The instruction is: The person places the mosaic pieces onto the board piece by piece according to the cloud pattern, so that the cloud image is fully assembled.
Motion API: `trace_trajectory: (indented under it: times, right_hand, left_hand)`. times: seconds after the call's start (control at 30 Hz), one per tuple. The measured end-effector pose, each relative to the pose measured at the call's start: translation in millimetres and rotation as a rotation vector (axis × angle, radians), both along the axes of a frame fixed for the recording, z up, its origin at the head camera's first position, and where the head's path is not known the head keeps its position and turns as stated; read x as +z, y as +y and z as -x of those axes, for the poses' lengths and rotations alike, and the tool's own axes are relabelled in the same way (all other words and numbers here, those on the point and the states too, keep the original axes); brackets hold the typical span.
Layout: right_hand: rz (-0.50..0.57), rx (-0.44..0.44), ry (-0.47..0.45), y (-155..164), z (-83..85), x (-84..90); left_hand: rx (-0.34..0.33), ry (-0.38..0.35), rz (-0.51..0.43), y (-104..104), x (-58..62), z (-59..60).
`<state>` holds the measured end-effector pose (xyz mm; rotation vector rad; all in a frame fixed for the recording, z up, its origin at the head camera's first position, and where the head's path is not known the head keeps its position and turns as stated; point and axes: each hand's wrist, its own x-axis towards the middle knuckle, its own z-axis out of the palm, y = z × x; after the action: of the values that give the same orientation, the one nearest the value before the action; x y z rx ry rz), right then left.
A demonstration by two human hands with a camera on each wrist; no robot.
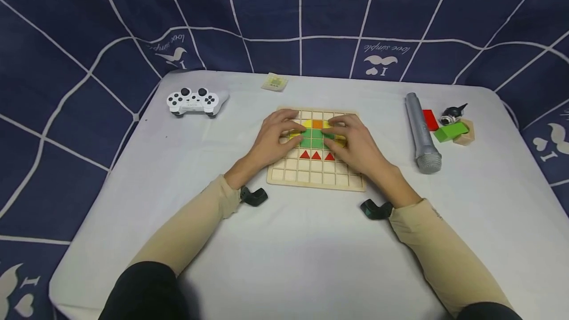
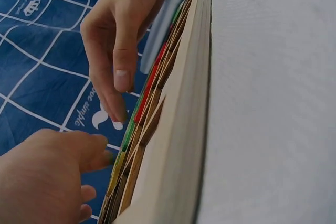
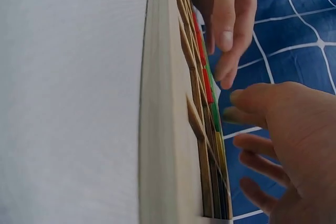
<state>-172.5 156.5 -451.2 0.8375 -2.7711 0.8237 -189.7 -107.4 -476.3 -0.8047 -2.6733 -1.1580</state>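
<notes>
You're seating green tiles in the wooden grid board, left hand and right hand relaxed, fingertips pressing; next needs even, gentle pressure.

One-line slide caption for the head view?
Both hands, left hand and right hand, rest on coloured tiles in a wooden grid board.

The blue cloth backdrop carries white print reading "love simple", seen upside down at upper left and upper centre-right of the head view, each above a bird-and-heart mark with an "I". The left wrist view shows a fragment of similar print, unreadable.
</notes>
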Motion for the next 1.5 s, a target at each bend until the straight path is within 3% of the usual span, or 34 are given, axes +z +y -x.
trace_trajectory:
  times: [0.2,0.43,0.6,0.73,1.0,1.1,1.3,1.5]
  right_hand:
    - [-0.009,0.046,0.013,1.3,0.3,1.2]
    - [0.004,0.056,0.033,-2.4,2.1,-1.4]
    - [-0.028,0.145,0.017,-8.1,4.3,-3.2]
    - [-0.021,0.163,0.005,-7.9,4.9,-3.1]
    - [0.014,0.094,0.053,0.7,9.6,-4.3]
    - [0.014,0.099,0.042,3.0,9.1,-6.4]
    - [0.037,0.077,0.012,4.9,5.1,-8.3]
    - [0.095,-0.004,0.043,10.0,5.2,3.4]
  left_hand:
    - [-0.061,0.017,-0.024,0.1,-0.3,0.4]
    - [-0.031,0.040,-0.135,-4.1,-4.2,3.2]
    - [-0.020,0.045,-0.133,-8.7,-4.9,3.5]
    - [0.029,0.030,-0.153,-10.0,-5.2,1.9]
    - [0.185,-0.002,-0.317,-5.8,-5.0,4.9]
    - [0.197,-0.040,-0.291,-4.5,-7.7,2.1]
    - [0.111,-0.064,-0.168,-3.6,-6.7,-0.8]
    - [0.120,-0.053,-0.190,-3.4,-2.6,4.0]
